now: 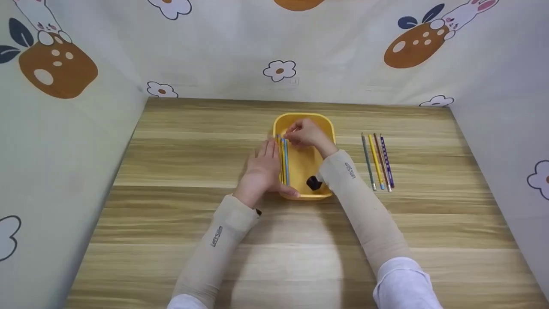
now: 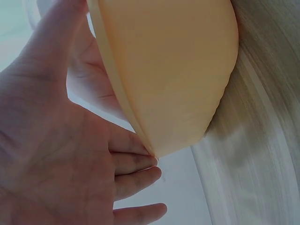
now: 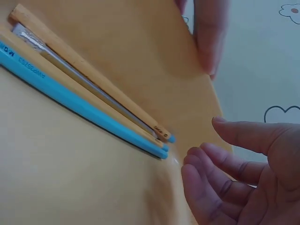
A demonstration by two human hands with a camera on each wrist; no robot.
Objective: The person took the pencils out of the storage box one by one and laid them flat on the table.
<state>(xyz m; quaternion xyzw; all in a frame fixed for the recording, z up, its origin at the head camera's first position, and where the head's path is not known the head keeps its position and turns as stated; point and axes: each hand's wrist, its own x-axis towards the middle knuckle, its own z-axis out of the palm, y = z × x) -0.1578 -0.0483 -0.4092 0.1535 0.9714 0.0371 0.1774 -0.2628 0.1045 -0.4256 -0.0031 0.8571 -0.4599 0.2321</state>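
Observation:
A yellow plastic bin (image 1: 305,161) stands between both hands. My left hand (image 1: 262,169) lies along its left side with straight fingers at the rim, the thumb reaching round to the near edge. In the left wrist view those fingertips meet the bin's rim (image 2: 123,96). Inside the bin, my right hand (image 1: 308,134) hovers by the far ends of the pencils, its fingers loosely bent. Nothing shows between its thumb and fingers in the right wrist view. A light blue pencil (image 3: 89,108) and wood-coloured pencils (image 3: 96,74) lie side by side along the bin's left wall.
Right of the bin, a green pencil (image 1: 368,161), a yellow pencil (image 1: 376,161), a brown pencil (image 1: 383,161) and a dark purple patterned pencil (image 1: 387,161) lie in a row on the wooden table (image 1: 180,171). Printed cloth (image 1: 223,51) closes off the back and sides.

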